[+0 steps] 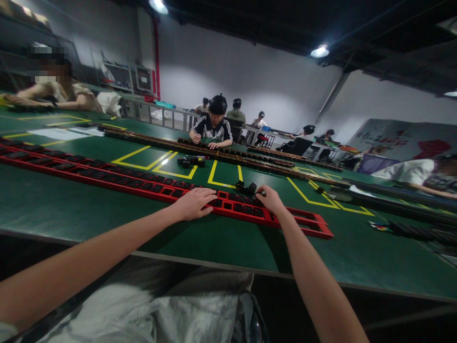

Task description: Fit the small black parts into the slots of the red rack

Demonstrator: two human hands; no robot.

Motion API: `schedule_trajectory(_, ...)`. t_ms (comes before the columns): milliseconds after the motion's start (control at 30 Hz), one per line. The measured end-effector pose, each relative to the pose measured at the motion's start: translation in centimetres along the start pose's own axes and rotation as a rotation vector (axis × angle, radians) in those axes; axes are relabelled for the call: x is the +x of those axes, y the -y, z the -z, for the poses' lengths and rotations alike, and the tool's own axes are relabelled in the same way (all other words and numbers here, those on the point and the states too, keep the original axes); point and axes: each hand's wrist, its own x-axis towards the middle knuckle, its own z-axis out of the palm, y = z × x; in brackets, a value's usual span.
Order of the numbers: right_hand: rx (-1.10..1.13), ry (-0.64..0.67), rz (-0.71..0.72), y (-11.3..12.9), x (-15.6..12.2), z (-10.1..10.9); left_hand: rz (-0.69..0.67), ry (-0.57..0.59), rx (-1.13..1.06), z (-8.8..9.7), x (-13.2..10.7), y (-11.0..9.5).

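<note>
Presently, two bare hands are observed at a long red frame [323, 232] laid across the green surface [89, 205]. Left hand [194, 204]: palm down over the frame, fingers loosely extended and unclenched, tips directed toward the other hand. Right hand [270, 199]: fingers curled, tips at the frame's far edge; whether they pinch a part cannot be told from where I stand.

Frame position: beneath the left fingers and running under the right ones; long portion to the left of the left fingers, short end to the right of the right fingers. Black pieces [246, 208] sit in its compartments between the two sets of fingers, with more in rows left of the left fingers. Beyond the right fingertips, toward the short end, wide openings show green.

Loose black parts [245, 187] lie just beside the right fingertips, on their left, past the frame's far edge. A second dark cluster [192, 162] rests beyond the left fingers, near yellow lines [173, 174] marked on the surface. Well beyond both sets of fingers, a co-worker [214, 121] leans over long dark strips [250, 158]. Far right of the right fingers: a dark cable bundle [410, 230].
</note>
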Motion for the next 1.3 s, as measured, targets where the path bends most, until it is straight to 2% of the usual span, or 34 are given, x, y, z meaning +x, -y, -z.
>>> schedule_trajectory(167,0.093,-0.096,-0.028,-0.16,0.05,-0.05,-0.006,-0.001,-0.003,-0.17,-0.01,0.15)
schedule_trajectory(333,0.104,-0.164,0.051,-0.56,0.27,0.05,-0.003,0.002,0.003,-0.07,0.00,0.10)
schedule_trajectory(600,0.097,-0.198,0.033,-0.93,0.66,-0.16,-0.002,0.000,0.009,0.00,-0.01,0.03)
schedule_trajectory(1000,0.134,-0.199,0.086,-0.57,0.18,0.06,-0.001,0.003,0.004,-0.08,-0.01,0.14)
schedule_trajectory(1300,0.213,-0.205,-0.029,-0.25,-0.02,0.05,-0.002,-0.008,0.003,-0.11,-0.06,0.15)
